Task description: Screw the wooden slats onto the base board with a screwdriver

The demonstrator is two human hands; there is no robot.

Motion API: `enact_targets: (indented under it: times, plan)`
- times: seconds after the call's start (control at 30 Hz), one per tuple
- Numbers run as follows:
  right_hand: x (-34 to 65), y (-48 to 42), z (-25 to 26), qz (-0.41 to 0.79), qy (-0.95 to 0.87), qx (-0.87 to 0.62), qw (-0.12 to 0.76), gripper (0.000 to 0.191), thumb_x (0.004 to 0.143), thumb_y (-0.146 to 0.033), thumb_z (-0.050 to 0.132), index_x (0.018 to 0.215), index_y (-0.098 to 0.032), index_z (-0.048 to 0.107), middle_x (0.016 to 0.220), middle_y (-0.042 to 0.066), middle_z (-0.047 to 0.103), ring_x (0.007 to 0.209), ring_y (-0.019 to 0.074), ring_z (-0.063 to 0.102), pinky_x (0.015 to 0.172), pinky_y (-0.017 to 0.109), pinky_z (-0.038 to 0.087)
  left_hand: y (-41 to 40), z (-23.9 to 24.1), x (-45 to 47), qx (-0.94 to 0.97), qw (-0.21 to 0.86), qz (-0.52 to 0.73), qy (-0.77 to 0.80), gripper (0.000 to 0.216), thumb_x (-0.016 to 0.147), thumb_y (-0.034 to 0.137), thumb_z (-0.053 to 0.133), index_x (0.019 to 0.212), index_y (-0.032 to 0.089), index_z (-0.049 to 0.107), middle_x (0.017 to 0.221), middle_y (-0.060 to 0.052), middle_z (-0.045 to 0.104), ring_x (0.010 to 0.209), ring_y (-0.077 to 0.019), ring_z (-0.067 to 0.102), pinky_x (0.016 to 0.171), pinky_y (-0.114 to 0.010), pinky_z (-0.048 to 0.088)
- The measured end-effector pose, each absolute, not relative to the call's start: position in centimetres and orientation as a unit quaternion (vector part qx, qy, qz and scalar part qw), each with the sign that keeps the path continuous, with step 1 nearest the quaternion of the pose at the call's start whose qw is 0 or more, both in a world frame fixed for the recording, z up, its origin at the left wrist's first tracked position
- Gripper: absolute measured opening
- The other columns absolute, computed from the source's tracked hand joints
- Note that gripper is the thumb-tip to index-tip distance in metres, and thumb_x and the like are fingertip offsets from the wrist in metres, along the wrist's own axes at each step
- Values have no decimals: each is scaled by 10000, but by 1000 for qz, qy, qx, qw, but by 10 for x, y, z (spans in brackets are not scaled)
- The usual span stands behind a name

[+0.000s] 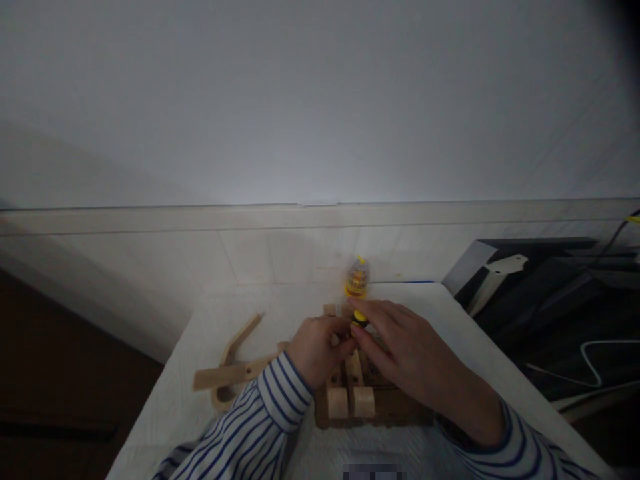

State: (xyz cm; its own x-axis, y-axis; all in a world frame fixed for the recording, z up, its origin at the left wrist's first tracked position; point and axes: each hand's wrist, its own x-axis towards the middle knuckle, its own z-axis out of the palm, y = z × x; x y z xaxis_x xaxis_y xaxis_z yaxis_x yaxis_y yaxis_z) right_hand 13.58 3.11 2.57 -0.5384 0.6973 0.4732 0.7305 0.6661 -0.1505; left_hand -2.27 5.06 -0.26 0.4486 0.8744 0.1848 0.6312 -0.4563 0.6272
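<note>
Item 1: left hand, striped sleeve. The fingers are curled shut against the upper part of the wooden assembly. What they grip is hidden.

Item 2: right hand, same striped sleeve. The fingertips are pinched on the yellow-and-black handle of a small screwdriver, held at the far end of the assembly, and the rest of the hand lies flat over the wood.

Item 3: the wooden assembly sits near the front of the white bench, under both hands. Several slats and two rounded blocks already sit together.

Item 4: loose wooden pieces, one long bar and one angled arm. They lie to the left, apart from the assembly and not joined to it. By the look of it the work is partly done, with these left over.

Item 5: yellow bit holder, standing upright at the back of the bench, just beyond the hands.

Item 6: dark panels and a white cable, off to the right, below bench level.
</note>
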Motion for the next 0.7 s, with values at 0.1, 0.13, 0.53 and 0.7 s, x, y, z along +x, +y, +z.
enact_targets:
  times: [0.1, 0.13, 0.53, 0.7]
  plan:
    - [136, 31, 26, -39, -878, -403, 253, 288, 860, -223, 401, 1131, -145, 455, 1057, 95, 590, 970, 197, 530, 824, 394, 453, 50, -2, -23, 814, 247, 248, 464, 108, 740, 186, 548, 792, 168, 641, 742, -22, 669, 672, -149, 607, 615, -213, 430]
    - [136, 31, 26, -40, -879, -402, 252, 281, 860, -221, 401, 1123, -144, 461, 1054, 94, 591, 967, 196, 531, 822, 390, 454, 50, -1, -23, 814, 247, 249, 463, 113, 746, 191, 542, 796, 170, 641, 747, -21, 670, 678, -150, 608, 622, -215, 432]
    - [136, 32, 27, -41, -880, -402, 249, 250, 870, -232, 392, 1093, -152, 472, 1030, 86, 600, 935, 199, 541, 793, 394, 459, 50, -1, -23, 823, 245, 250, 448, 116, 766, 193, 527, 801, 155, 632, 725, -28, 656, 658, -149, 599, 609, -221, 435]
    - [135, 32, 28, -40, -881, -401, 249, 250, 865, -222, 404, 1095, -149, 470, 1027, 84, 599, 934, 197, 540, 790, 380, 457, 50, -2, -24, 826, 250, 244, 443, 127, 770, 202, 528, 833, 162, 631, 751, -25, 659, 687, -156, 597, 629, -231, 436]
